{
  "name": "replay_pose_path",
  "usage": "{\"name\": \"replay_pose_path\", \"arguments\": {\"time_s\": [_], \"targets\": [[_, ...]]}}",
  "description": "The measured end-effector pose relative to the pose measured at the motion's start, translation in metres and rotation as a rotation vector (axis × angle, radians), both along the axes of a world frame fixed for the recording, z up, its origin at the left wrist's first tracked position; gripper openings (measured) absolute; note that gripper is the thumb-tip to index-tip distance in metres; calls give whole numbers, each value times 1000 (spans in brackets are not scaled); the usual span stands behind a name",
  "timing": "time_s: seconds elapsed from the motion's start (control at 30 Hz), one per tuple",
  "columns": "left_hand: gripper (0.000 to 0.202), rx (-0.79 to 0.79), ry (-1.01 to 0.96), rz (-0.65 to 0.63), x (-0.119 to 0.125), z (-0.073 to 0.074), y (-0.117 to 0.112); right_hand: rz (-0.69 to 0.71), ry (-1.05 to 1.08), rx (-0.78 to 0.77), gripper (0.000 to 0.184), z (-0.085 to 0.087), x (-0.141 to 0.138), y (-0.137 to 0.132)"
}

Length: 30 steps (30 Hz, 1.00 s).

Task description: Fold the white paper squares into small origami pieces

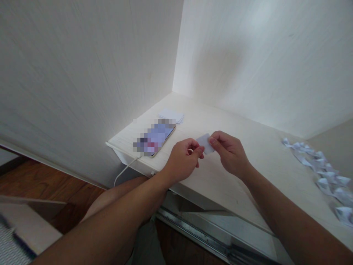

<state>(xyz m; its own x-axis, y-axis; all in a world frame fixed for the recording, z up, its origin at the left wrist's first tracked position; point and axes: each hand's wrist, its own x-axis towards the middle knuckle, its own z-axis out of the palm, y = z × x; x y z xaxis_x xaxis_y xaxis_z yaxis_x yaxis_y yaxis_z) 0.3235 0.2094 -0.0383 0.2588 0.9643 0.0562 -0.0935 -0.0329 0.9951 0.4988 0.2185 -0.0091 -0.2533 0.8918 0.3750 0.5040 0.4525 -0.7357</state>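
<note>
A small white slip of paper (205,142) is held above the pale wooden desk (248,165) between both hands. My left hand (182,160) pinches its left edge with thumb and forefinger. My right hand (230,151) pinches its right edge, fingers curled. A phone (154,139) lies flat on the desk just left of my left hand, its screen lit, with a white cable (124,172) running off the desk edge. A small stack of white slips (171,115) lies beyond the phone.
Several folded white paper pieces (322,173) lie in a line along the desk's right side. White walls close in the corner behind. My knee (110,198) and a dark wooden floor (55,184) show below the desk edge.
</note>
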Motion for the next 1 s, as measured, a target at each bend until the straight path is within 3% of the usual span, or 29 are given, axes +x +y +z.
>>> {"name": "replay_pose_path", "arguments": {"time_s": [1.0], "targets": [[17,12,67,-15,-1,-3,-1,-3,-10,9,39,-2,2,2]]}}
